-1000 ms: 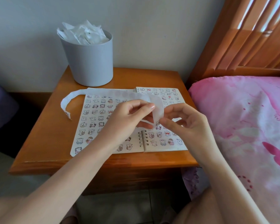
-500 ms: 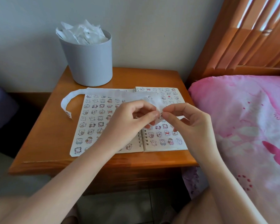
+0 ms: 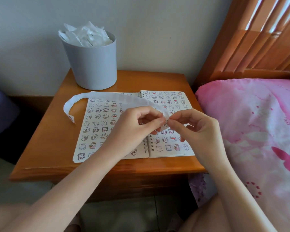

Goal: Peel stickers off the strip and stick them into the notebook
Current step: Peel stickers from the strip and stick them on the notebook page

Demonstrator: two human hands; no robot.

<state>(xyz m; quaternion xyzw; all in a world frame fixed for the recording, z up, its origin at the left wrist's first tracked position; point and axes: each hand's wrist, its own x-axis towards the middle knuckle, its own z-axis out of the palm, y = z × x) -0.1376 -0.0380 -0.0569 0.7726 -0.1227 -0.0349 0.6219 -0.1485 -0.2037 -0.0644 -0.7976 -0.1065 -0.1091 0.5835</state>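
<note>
Pinching the sticker strip [image 3: 107,97] between left hand [image 3: 134,131] and right hand [image 3: 197,129] fingers — notebook [image 3: 167,153] nearly full, strip mostly bare.

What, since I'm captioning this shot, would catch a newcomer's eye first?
At centre, the left hand and right hand pinch a long white strip above an open spiral notebook covered in small cartoon stickers. Behind, on the wooden nightstand, stands a grey bin full of crumpled paper; pink bedding fills the right.
</note>
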